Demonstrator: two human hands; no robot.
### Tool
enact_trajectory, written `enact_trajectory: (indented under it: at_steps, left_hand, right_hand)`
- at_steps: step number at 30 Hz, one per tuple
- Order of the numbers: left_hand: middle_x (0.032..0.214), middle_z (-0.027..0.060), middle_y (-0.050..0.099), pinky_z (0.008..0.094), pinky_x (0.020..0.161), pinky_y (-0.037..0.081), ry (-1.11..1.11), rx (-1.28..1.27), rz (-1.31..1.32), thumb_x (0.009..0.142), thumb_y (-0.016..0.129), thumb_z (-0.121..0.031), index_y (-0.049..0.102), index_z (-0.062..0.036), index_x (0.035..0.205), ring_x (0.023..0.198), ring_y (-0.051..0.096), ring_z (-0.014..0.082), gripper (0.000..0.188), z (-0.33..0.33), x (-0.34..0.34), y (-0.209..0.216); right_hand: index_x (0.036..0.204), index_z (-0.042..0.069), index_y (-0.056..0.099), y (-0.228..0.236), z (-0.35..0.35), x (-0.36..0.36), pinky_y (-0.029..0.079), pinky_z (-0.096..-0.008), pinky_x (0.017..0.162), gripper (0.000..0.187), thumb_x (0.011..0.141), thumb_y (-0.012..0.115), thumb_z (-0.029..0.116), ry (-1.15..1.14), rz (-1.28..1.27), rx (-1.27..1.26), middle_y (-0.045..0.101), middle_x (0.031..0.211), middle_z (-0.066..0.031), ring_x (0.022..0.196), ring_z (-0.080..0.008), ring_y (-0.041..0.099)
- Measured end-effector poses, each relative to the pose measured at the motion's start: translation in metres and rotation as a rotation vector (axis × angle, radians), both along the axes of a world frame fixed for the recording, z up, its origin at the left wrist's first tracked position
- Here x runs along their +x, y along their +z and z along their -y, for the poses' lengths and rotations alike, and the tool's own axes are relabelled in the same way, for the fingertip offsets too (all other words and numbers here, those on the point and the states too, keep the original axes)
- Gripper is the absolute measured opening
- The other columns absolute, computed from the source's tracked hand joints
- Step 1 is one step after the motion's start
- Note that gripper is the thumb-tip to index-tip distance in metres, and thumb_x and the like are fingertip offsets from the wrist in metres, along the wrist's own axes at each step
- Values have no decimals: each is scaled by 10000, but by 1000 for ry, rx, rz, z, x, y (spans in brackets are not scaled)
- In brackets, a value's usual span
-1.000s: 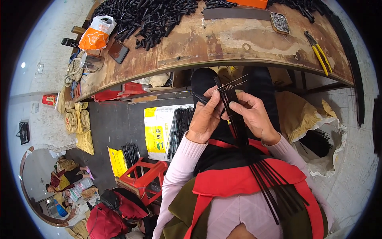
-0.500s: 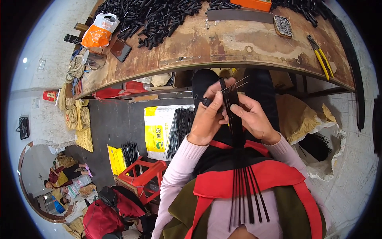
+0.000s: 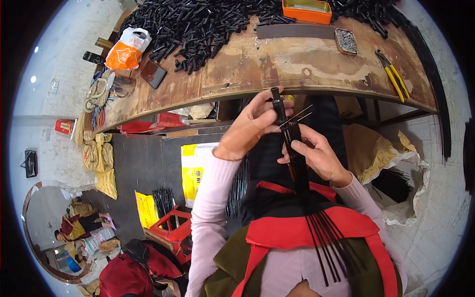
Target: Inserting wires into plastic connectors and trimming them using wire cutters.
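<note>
The bundle of thin black rods (image 3: 302, 168) runs near vertical in view, long axis from the lap up toward the bench edge; lower ends fan out over the red apron (image 3: 316, 232), upper ends bunched tight w/ a few thin wire tips sticking out up-right. A short black tube (image 3: 276, 101) stands upright at the top of the bundle, pointing at the bench.

Left hand (image 3: 250, 131) is curled closed round the tube, thumb & fingers pinching it just above the rods. Right hand (image 3: 319, 156) sits just below & right, fingers wrapped round the bundle's upper part, gripping it. The 2 hands are close, nearly touching.

Straight ahead: a worn wooden workbench (image 3: 277, 64), scuffed top, w/ a big heap of black tubes (image 3: 198, 24) at the back, an orange tray (image 3: 307, 10), yellow-handled pliers (image 3: 393, 74) at right, an orange-and-white plastic bag (image 3: 128, 49) at left. Under & beside the bench: dark floor, a yellow sack (image 3: 195, 168), a red crate (image 3: 170, 230) w/ more rods, tan sacks along the left wall.
</note>
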State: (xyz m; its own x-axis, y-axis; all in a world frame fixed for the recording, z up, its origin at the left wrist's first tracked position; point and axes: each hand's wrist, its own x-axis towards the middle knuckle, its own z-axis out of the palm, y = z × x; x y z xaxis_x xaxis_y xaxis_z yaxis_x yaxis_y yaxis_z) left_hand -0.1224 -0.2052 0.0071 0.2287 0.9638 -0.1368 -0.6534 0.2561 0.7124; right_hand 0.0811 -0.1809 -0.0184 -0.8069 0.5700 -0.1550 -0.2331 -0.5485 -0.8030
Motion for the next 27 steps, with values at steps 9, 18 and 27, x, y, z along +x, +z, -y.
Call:
enact_trajectory:
  at_steps: [9, 18, 27]
  left_hand:
    - [1095, 74, 684, 251, 886, 484, 235, 15, -347, 909, 692, -135, 543, 4, 1300, 981, 635, 127, 440, 1, 15, 11]
    - [975, 56, 691, 233, 835, 489, 302, -10, -324, 882, 730, -119, 582, -11, 1162, 911, 638, 101, 334, 4, 16, 10]
    - [946, 98, 696, 300, 832, 532, 434, -30, -436, 872, 727, -91, 594, -1, 1141, 874, 672, 174, 313, 7, 20, 5]
  right_hand:
    - [1308, -6, 475, 3, 4, 5, 569, -445, 884, 326, 997, 515, 85, -69, 49, -22, 589, 997, -88, 900, -173, 621]
    - [1326, -12, 463, 2, 7, 2, 569, -448, 881, 348, 996, 518, 85, -53, 31, -13, 587, 997, -90, 892, -181, 622]
    - [1328, -13, 463, 3, 7, 1, 570, -443, 875, 357, 997, 530, 103, -31, 54, -13, 583, 1005, -87, 901, -177, 617]
